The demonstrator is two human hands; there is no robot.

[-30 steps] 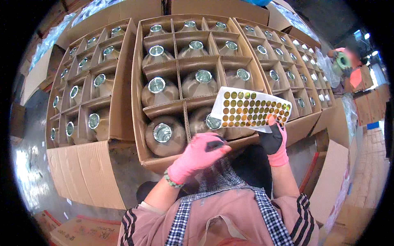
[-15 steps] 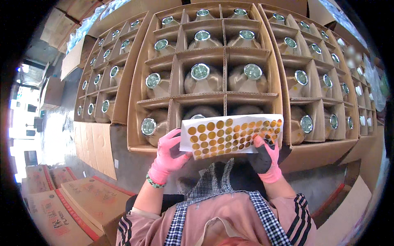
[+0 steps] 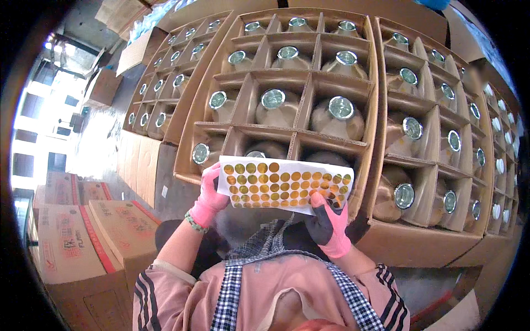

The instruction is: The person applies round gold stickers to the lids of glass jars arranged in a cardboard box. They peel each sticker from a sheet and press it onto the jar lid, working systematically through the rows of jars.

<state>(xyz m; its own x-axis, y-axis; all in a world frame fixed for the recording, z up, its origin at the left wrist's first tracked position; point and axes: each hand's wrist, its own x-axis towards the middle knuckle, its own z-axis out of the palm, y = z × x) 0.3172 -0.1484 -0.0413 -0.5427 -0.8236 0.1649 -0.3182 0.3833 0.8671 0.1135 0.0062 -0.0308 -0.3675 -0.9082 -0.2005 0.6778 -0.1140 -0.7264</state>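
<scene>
A white sheet of round gold stickers (image 3: 284, 184) is held flat between both hands, just over the near edge of an open cardboard box (image 3: 372, 99). My left hand (image 3: 210, 194), in a pink glove, grips the sheet's left edge. At the sheet's lower right corner is my right hand (image 3: 329, 222), in a pink and black glove, thumb on top. The box has cardboard dividers, and each cell holds a brown jar with a silver lid (image 3: 340, 108). The sheet hides parts of the two nearest jars.
More open boxes of lidded jars stand to the left (image 3: 165, 88) and right (image 3: 441, 138). Closed printed cartons (image 3: 83, 237) are stacked at lower left. Bright window light falls on the floor at far left. My pink jacket and checked apron fill the lower edge.
The view has swung right to left across the boxes. My left hand, which held a small dark thing a second ago, now grips the sheet's left edge; my right hand stays on it.
</scene>
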